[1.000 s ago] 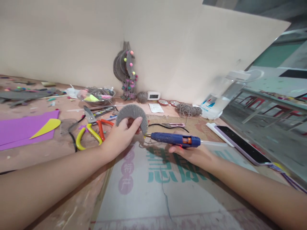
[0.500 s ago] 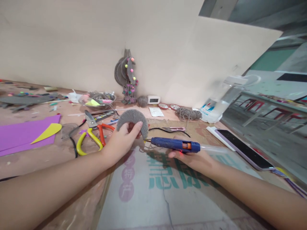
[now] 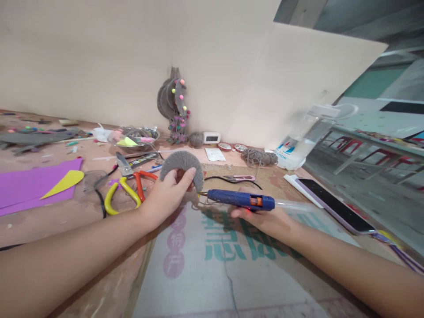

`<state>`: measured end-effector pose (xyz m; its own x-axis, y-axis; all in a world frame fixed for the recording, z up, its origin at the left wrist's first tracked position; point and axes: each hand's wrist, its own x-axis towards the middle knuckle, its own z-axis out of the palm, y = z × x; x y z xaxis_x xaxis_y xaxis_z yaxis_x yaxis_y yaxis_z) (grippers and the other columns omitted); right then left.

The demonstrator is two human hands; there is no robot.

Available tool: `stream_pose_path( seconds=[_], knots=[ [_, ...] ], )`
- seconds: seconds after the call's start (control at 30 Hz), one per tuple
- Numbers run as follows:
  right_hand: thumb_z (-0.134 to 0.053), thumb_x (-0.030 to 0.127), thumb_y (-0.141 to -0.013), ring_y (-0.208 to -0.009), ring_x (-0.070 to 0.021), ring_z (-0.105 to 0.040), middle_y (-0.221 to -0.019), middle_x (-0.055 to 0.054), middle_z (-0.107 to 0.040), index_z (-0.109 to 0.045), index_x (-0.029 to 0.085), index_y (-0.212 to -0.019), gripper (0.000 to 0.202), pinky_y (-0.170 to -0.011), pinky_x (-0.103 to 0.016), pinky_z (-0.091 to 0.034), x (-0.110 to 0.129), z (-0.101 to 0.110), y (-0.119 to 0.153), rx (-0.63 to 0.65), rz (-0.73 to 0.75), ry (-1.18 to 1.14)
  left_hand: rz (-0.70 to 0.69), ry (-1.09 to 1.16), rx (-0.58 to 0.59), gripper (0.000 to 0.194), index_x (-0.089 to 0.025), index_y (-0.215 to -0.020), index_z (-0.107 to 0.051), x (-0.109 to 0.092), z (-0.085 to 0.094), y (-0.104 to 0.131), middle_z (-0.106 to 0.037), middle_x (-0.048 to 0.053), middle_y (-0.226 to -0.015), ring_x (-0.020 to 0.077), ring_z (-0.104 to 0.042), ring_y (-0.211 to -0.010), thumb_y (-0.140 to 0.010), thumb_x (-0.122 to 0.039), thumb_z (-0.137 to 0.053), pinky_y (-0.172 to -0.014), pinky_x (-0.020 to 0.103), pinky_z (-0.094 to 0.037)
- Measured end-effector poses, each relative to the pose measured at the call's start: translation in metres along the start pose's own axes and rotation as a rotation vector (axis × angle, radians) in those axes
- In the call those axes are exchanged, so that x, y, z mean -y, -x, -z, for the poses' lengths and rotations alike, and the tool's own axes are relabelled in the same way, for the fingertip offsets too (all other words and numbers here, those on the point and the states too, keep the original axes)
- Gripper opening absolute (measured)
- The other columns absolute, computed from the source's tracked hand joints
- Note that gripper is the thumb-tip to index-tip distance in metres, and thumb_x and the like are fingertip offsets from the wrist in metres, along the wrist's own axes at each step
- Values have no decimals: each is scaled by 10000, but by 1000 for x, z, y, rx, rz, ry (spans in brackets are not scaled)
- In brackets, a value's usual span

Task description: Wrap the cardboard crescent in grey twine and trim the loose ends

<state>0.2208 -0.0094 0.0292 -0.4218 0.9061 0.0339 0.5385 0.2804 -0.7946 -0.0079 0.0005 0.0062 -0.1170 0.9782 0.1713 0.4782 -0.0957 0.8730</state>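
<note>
A grey crescent wrapped in yarn [image 3: 183,161] is pinched between the thumb and fingers of my left hand [image 3: 172,190]. My right hand [image 3: 258,217] is wrapped around a blue hot glue gun [image 3: 236,198], with a clear glue stick [image 3: 294,204] poking out of its back. The gun's nozzle meets the crescent's lower right tip, where a small yellow bit shows; whether they touch I cannot tell. Loose yarn curls below that tip. Under both hands lies a printed cardboard sheet [image 3: 185,287].
Left of my hands lie yellow-and-orange-handled scissors [image 3: 124,194], purple sheets [image 3: 20,183] and a yellow cutout [image 3: 64,183]. Behind are a bowl of scraps [image 3: 134,139], a beaded grey ornament [image 3: 175,106], a small clock [image 3: 211,138] and yarn [image 3: 258,157]. A phone [image 3: 334,205] and plastic jug [image 3: 298,141] stand right.
Almost nothing differs. The whole view shifts very slightly, while both hands keep their hold on the crescent and the glue gun.
</note>
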Motion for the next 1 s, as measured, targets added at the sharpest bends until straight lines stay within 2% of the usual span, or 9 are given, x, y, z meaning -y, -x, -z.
stream_pose_path(
  seconds=[0.57, 0.77, 1.0],
  knots=[
    [-650, 408, -727, -662, -155, -579, -695, 10, -615, -571, 205, -730, 217, -622, -254, -471, -4, -1, 0, -1, 53, -17, 37, 8, 13, 438, -199, -672, -569, -6, 1, 2, -642, 10, -692, 193, -590, -721, -812, -592, -435, -717, 293, -391],
    [-640, 428, -736, -691, -165, -594, -756, 3, -648, -615, 214, -819, 231, -635, -262, -473, -4, -1, -1, 12, 62, -7, 22, 6, 9, 438, -197, -675, -568, -4, 1, 1, -643, 20, -705, 199, -593, -744, -809, -592, -435, -732, 296, -398],
    [-637, 424, -732, -616, -150, -561, -681, 8, -617, -592, 205, -760, 226, -574, -250, -457, -5, -1, 0, -13, 57, 20, -14, 17, 10, 432, -198, -655, -565, -5, 1, 0, -637, 20, -696, 191, -590, -732, -818, -574, -429, -743, 286, -405]
  ],
)
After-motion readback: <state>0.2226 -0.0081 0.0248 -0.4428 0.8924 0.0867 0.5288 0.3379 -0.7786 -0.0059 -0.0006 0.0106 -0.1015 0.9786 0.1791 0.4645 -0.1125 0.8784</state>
